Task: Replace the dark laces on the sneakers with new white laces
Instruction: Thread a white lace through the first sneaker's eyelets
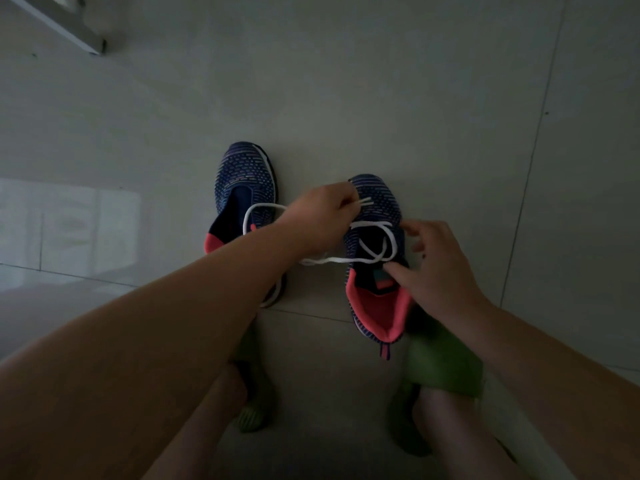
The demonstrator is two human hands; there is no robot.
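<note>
Green slippers [445, 368] nearest, on grey tile floor [415, 98]. R hand [440, 268]: fingers loose, thumb touching white cord lace [372, 249] on navy knit sneaker w/ pink collar [375, 258]. L hand [322, 220] pinches both lace tips over toe. Matching unlaced sneaker [242, 199] beyond, left.

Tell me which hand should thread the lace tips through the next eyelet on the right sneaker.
Left, probably. The left hand already pinches both tips of the white lace over the right sneaker. The right hand holds no lace; its fingers rest at the tongue, well placed to steady the shoe.
</note>
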